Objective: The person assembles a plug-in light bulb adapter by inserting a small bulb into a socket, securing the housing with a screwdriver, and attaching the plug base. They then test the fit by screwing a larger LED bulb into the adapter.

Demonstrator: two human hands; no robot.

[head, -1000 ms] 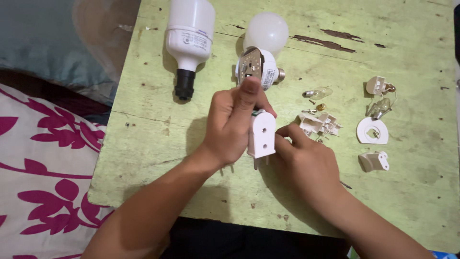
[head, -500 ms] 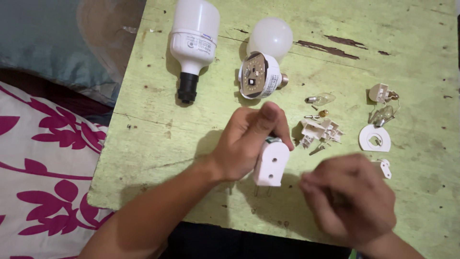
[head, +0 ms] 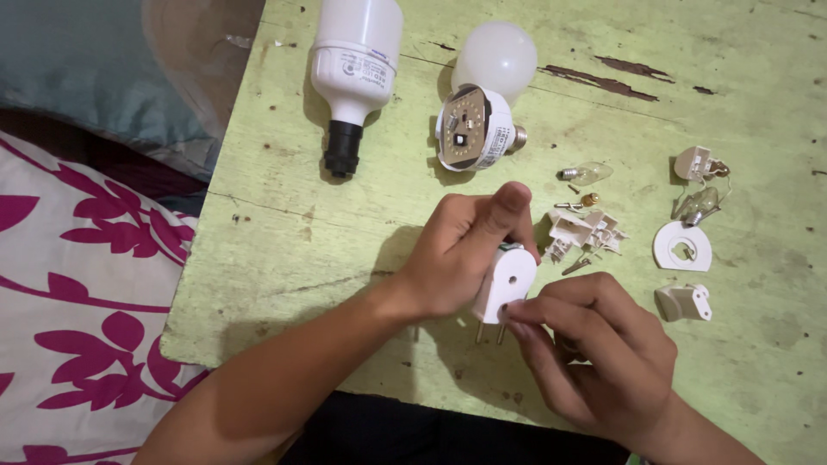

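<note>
The left hand (head: 461,250) grips the white plug (head: 504,282) firmly, pins down, the right hand (head: 594,353) pinching its lower edge — closed up, though small white parts (head: 586,231) lie loose just beyond the grip.

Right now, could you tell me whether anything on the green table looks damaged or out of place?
Yes. One bulb lies opened, its round circuit board bare and its white dome apart behind it. Small broken white plastic bits lie scattered right of the left hand, which holds a white plug. The table's paint is chipped.
</note>
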